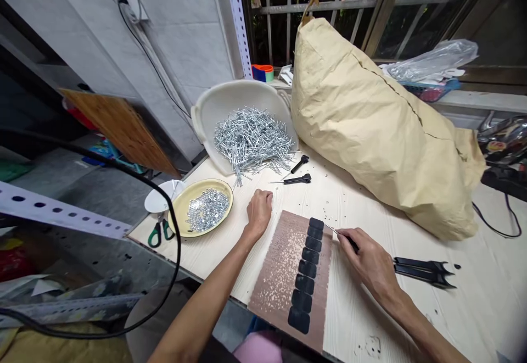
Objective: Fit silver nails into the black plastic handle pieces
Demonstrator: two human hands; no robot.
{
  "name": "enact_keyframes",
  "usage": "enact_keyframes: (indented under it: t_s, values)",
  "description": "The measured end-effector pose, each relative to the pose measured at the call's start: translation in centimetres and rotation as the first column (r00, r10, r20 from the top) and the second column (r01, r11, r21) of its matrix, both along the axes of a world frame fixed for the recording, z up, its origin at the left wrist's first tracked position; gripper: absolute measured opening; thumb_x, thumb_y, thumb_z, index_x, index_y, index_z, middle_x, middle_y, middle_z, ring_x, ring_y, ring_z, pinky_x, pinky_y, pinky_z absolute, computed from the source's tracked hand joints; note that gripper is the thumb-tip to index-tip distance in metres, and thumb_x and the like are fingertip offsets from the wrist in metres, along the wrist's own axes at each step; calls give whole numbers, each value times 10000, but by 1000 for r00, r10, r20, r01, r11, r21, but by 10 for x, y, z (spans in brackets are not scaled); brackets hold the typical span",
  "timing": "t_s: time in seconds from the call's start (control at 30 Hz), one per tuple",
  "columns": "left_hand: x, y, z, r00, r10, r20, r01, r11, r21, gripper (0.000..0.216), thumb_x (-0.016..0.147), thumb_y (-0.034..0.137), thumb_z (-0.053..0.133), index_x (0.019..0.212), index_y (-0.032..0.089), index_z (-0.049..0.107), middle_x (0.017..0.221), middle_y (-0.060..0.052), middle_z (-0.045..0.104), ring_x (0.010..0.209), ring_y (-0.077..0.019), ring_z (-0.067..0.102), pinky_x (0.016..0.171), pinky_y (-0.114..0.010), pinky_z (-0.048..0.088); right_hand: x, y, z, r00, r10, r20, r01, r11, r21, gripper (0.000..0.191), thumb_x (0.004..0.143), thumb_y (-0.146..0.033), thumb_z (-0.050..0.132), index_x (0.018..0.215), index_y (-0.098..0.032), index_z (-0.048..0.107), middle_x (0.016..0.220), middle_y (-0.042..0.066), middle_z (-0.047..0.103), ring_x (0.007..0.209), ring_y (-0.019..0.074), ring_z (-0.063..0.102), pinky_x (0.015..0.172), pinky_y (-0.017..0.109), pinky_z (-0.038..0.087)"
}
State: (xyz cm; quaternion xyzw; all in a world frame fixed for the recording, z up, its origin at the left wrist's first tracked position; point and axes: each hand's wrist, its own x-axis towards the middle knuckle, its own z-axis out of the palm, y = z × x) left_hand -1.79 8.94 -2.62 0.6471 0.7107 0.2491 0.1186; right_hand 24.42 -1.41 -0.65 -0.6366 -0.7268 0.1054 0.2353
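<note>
My right hand [368,264] is closed around a tool with a black handle and a thin metal shaft [331,229]. The shaft's tip is at the upper end of a row of black rounded-square pads [307,268], which lie on a brown board [280,269] with a worn, speckled surface. My left hand [260,212] rests on the table beyond the board's left corner, fingers curled in; whatever they may hold is hidden. Past it lie two black pieces with thin metal pins [297,179]. Right of my right hand are black forked plastic parts [426,272].
A whitish basin [201,113] tipped toward me holds many metal pins. A yellow dish [228,193] of small metal bits stands left, beside green-handled scissors [155,235]. A big tan sack [370,116] fills the back right. A black cable [179,242] loops at left.
</note>
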Motion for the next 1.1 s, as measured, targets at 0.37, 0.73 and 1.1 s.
enact_keyframes:
  t_s: [0.37, 0.73, 1.1]
  values:
    - [17, 35, -11, 975, -63, -211, 46, 995, -86, 242, 920, 283, 427, 991, 235, 653, 1013, -70, 578, 901, -204, 562, 647, -288, 334, 12, 10, 0, 994, 39, -100, -35, 998, 43, 245, 916, -376, 420, 965, -258, 630, 907, 7, 669, 747, 142, 653, 615, 250, 492]
    - [19, 24, 12, 851, -70, 520, 125, 990, -72, 169, 854, 300, 550, 829, 160, 641, 837, -66, 618, 738, -151, 558, 581, -243, 401, -18, 23, 24, 975, 85, -208, -62, 992, 113, 256, 933, -327, 424, 1073, -244, 622, 966, 23, 658, 835, 135, 637, 688, 244, 497]
    - [29, -60, 42, -209, 279, 937, 334, 921, -200, 201, 675, 203, 771, 820, 108, 671, 754, -35, 669, 629, -68, 608, 626, -169, 523, -65, 17, 50, 987, 160, -1, -156, 968, 196, 245, 935, -294, 437, 1076, -264, 635, 917, 8, 647, 732, 99, 612, 616, 205, 445]
